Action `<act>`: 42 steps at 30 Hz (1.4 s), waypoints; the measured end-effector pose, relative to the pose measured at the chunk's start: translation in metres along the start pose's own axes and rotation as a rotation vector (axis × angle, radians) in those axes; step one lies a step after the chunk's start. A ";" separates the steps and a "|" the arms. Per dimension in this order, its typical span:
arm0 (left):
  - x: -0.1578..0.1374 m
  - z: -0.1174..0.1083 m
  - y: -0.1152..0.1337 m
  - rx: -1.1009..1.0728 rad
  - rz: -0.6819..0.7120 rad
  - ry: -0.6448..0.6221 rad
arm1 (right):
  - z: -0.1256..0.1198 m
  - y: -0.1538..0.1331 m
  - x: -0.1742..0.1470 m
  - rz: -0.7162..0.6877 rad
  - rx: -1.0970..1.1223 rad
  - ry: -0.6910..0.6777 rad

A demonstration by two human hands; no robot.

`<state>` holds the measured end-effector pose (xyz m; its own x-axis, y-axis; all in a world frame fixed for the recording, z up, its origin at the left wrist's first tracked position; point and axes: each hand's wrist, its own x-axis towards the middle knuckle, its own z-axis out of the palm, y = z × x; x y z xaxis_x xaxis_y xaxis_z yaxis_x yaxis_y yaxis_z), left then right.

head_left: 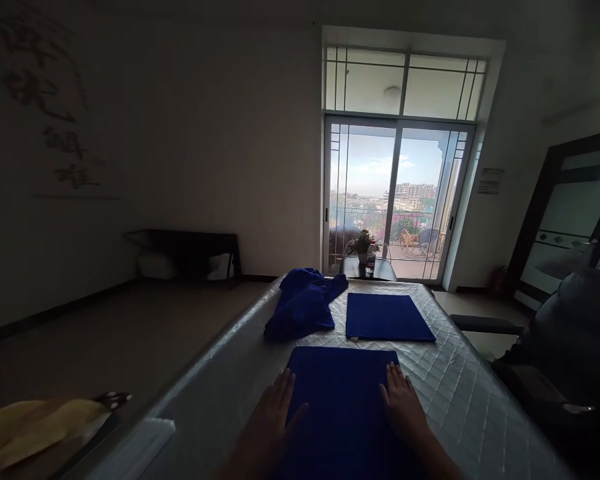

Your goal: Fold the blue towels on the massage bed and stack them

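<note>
A blue folded cloth (343, 413) lies flat on the quilted silver mattress (473, 393) right in front of me. My left hand (275, 410) rests on its left edge, fingers stretched forward and thumb apart. On the right edge lies my right hand (400, 397), also flat with its fingers extended. Farther off, a second blue cloth (387, 317) is spread as a neat flat rectangle with a small pale tag at its near edge. Left of that sits a crumpled blue cloth (303, 303) in a loose heap. The near end of the cloth under my hands runs out of view.
Beyond the mattress stands a small dark table (350, 268) with a potted plant (363, 245) and a bottle (371, 259), before a glass sliding door (363, 173). A dark chair (565, 340) is at the right. Yellowish fabric (40, 427) lies at the lower left.
</note>
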<state>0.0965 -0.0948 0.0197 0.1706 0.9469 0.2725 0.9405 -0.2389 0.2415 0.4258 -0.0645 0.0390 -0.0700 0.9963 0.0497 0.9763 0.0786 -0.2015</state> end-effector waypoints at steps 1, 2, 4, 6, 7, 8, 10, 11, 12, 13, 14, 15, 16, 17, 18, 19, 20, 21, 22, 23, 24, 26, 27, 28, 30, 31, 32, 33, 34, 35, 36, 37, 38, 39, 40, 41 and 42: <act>0.004 0.000 0.004 -0.002 0.021 0.015 | 0.000 0.000 0.000 0.005 0.003 0.000; 0.009 0.001 0.011 -0.008 0.052 0.022 | 0.000 0.000 0.000 0.009 0.006 -0.002; 0.021 0.004 0.033 -0.030 0.149 0.002 | -0.002 -0.001 0.001 0.013 0.013 -0.010; 0.033 0.008 0.065 -0.056 0.268 -0.053 | -0.003 -0.002 0.001 0.018 0.017 -0.015; 0.040 0.011 0.084 -0.068 0.322 -0.087 | -0.003 -0.002 0.001 0.022 0.018 -0.015; 0.046 0.014 0.103 -0.081 0.367 -0.120 | -0.004 -0.001 0.000 0.016 0.013 -0.018; 0.058 0.022 0.137 -0.114 0.445 -0.144 | -0.004 0.000 -0.001 -0.013 -0.009 -0.028; 0.064 0.026 0.150 -0.131 0.475 -0.139 | -0.004 0.001 -0.001 -0.033 -0.024 -0.035; 0.069 0.030 0.160 -0.145 0.489 -0.128 | -0.005 0.001 -0.002 -0.056 -0.039 -0.042; 0.073 0.034 0.166 -0.154 0.482 -0.117 | -0.005 0.001 -0.002 -0.070 -0.049 -0.045; 0.077 0.037 0.168 -0.156 0.453 -0.116 | -0.005 0.002 -0.003 -0.070 -0.051 -0.044; 0.080 0.039 0.165 -0.153 0.410 -0.122 | -0.005 0.002 -0.002 -0.057 -0.044 -0.038; 0.082 0.039 0.159 -0.145 0.363 -0.135 | -0.004 0.001 -0.002 -0.039 -0.032 -0.030; 0.083 0.037 0.150 -0.135 0.319 -0.150 | -0.003 0.001 -0.001 -0.018 -0.018 -0.020; 0.084 0.034 0.137 -0.125 0.283 -0.166 | -0.002 0.001 -0.001 0.002 -0.005 -0.012; 0.083 0.029 0.122 -0.118 0.251 -0.179 | -0.001 0.001 0.000 0.013 0.004 -0.007; 0.082 0.023 0.106 -0.110 0.214 -0.194 | 0.000 0.001 0.001 0.015 0.008 -0.005; 0.081 0.017 0.088 -0.103 0.168 -0.208 | 0.000 0.002 0.001 0.013 0.008 -0.004; 0.079 0.010 0.070 -0.093 0.116 -0.219 | 0.001 0.002 0.002 0.010 0.004 -0.005; 0.076 0.004 0.052 -0.081 0.061 -0.223 | 0.002 0.003 0.002 0.005 -0.001 -0.008; 0.073 -0.002 0.036 -0.070 0.009 -0.219 | 0.003 0.003 0.003 0.000 -0.008 -0.009; 0.067 -0.007 0.010 -0.056 -0.068 -0.188 | 0.004 0.004 0.004 -0.003 -0.020 -0.006; 0.065 -0.008 0.001 -0.057 -0.090 -0.167 | 0.005 0.005 0.005 -0.004 -0.024 -0.001; 0.063 -0.007 -0.005 -0.060 -0.102 -0.153 | 0.006 0.005 0.005 -0.003 -0.026 0.006; 0.061 -0.005 -0.011 -0.065 -0.104 -0.145 | 0.008 0.006 0.006 -0.004 -0.034 0.022; 0.061 -0.004 -0.011 -0.064 -0.104 -0.148 | 0.009 0.007 0.006 -0.007 -0.043 0.028; 0.062 -0.003 -0.010 -0.064 -0.105 -0.152 | 0.009 0.007 0.006 -0.010 -0.058 0.035; 0.062 -0.003 -0.009 -0.064 -0.107 -0.157 | 0.009 0.007 0.006 -0.015 -0.082 0.043; 0.062 -0.003 -0.008 -0.066 -0.109 -0.163 | 0.009 0.006 0.006 -0.023 -0.113 0.051; 0.063 -0.004 -0.007 -0.068 -0.112 -0.168 | 0.007 0.005 0.007 -0.036 -0.150 0.060; 0.063 -0.005 -0.006 -0.071 -0.113 -0.171 | 0.005 0.004 0.008 -0.051 -0.186 0.069; 0.063 -0.006 -0.005 -0.074 -0.114 -0.173 | 0.002 0.002 0.010 -0.066 -0.216 0.077; 0.063 -0.008 -0.005 -0.075 -0.115 -0.173 | -0.001 0.001 0.014 -0.077 -0.235 0.084; 0.062 -0.008 -0.005 -0.077 -0.114 -0.171 | -0.004 -0.001 0.018 -0.081 -0.241 0.089; 0.062 -0.009 -0.005 -0.079 -0.113 -0.171 | -0.007 -0.002 0.023 -0.076 -0.236 0.092; 0.061 -0.010 -0.005 -0.081 -0.112 -0.173 | -0.009 -0.003 0.029 -0.066 -0.221 0.093; 0.061 -0.011 -0.005 -0.084 -0.114 -0.176 | -0.009 -0.003 0.035 -0.055 -0.198 0.093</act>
<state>0.0991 -0.0382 0.0450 0.1205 0.9900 0.0738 0.9301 -0.1386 0.3401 0.4225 -0.0305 0.0505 -0.1135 0.9826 0.1470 0.9934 0.1149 -0.0009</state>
